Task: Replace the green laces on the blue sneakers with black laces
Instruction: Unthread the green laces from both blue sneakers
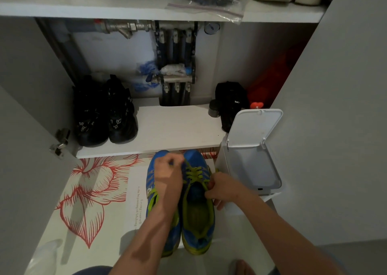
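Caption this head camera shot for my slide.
Left hand and right hand pinch the green laces of a blue sneaker beside an open white bin.

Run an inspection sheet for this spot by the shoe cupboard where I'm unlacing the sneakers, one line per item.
Surface: floor mat with a red flower print; the sneakers stand on it.
Job's things: blue sneakers side by side, toes toward the cupboard; green laces threaded in the one nearer the bin; black laces not seen.
Clutter: white bin, lid open, beside the sneakers; black shoes on the low shelf.
Hands: left hand and right hand both pinch the green laces.
Cables: nothing seen.
Surroundings: pipes at the cupboard back; zip bag on the upper shelf.
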`<action>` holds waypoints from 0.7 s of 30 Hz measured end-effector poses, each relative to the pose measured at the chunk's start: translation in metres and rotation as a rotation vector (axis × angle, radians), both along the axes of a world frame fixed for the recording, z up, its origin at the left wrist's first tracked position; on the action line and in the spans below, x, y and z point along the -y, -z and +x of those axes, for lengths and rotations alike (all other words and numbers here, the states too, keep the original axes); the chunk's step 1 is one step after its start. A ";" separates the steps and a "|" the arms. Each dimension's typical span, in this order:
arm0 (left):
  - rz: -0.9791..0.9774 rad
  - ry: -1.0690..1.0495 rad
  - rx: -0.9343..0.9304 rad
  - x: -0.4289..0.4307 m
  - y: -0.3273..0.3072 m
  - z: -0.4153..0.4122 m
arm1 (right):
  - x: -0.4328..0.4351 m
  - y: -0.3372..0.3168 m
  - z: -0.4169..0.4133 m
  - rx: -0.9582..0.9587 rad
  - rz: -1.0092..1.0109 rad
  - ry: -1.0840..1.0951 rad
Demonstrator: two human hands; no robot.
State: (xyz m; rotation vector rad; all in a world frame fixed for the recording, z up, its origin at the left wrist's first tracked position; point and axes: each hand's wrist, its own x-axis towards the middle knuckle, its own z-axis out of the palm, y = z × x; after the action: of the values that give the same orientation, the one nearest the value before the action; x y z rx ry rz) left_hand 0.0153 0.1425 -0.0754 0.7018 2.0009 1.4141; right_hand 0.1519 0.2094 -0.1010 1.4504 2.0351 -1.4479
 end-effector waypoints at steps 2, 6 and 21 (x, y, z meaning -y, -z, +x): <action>0.084 -0.220 0.198 -0.001 -0.005 -0.001 | 0.000 0.000 0.000 0.001 -0.004 0.001; 0.029 -0.182 0.322 -0.004 -0.010 0.006 | 0.000 0.000 -0.001 -0.003 0.003 0.000; -0.345 0.168 -0.464 0.008 -0.007 0.007 | 0.000 0.001 0.002 0.003 -0.003 -0.022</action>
State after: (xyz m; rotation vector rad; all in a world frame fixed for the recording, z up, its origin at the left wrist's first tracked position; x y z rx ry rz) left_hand 0.0218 0.1347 -0.0687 1.0792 2.3876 0.8256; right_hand 0.1538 0.2092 -0.1021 1.4242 2.0391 -1.4389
